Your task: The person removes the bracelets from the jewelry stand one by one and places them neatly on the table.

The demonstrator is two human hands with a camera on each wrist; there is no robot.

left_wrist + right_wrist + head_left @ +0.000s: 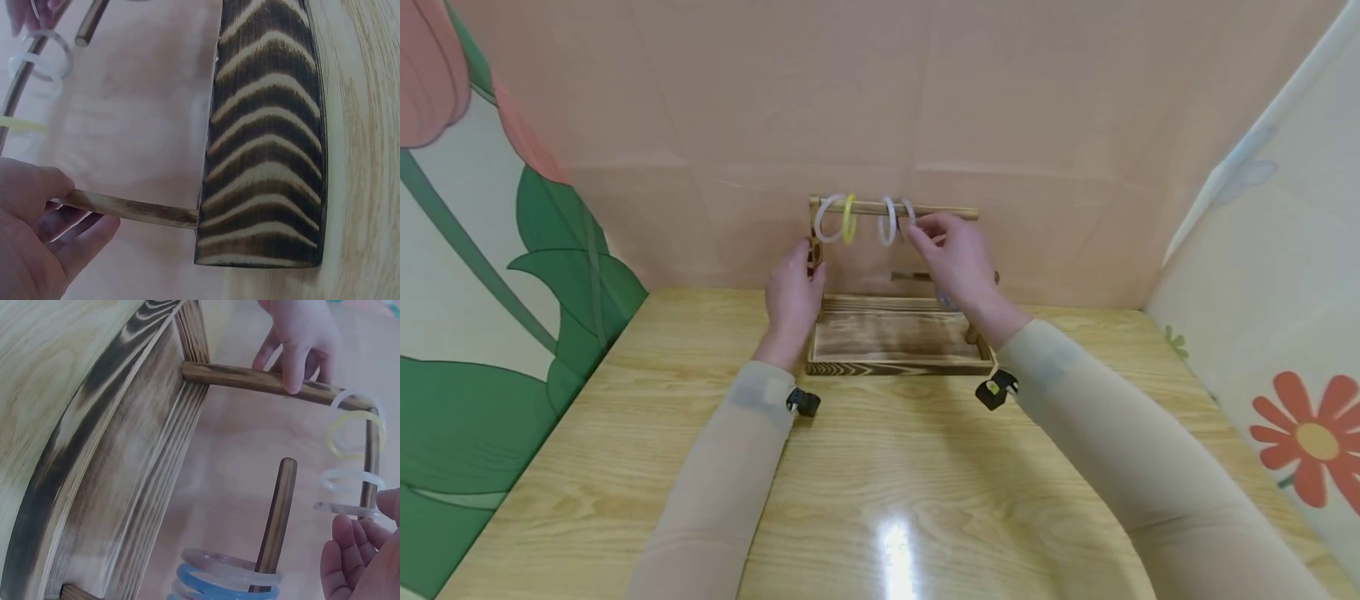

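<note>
A wooden bangle stand, its tray base (898, 368) on the table, has an upper bar (940, 212) on a post at the left. My left hand (793, 293) grips that upright post (140, 210), thumb on one side and fingers on the other. Hanging from the upper bar are a white bangle (820, 229), a yellow bangle (848, 229), another white bangle (353, 478) and a greyish translucent bangle (340, 509). My right hand (958, 258) pinches the greyish one near the bar's free end. In the right wrist view its thumb and fingertips are at that bangle's edge.
A lower bar (278, 506) carries several bangles, among them a blue bangle (215, 584) and a clear bangle (219, 562). A short peg (972, 333) stands at the tray's right end. Behind the stand hangs a pinkish cloth (1037, 125); the wood-grain table (865, 467) extends in front.
</note>
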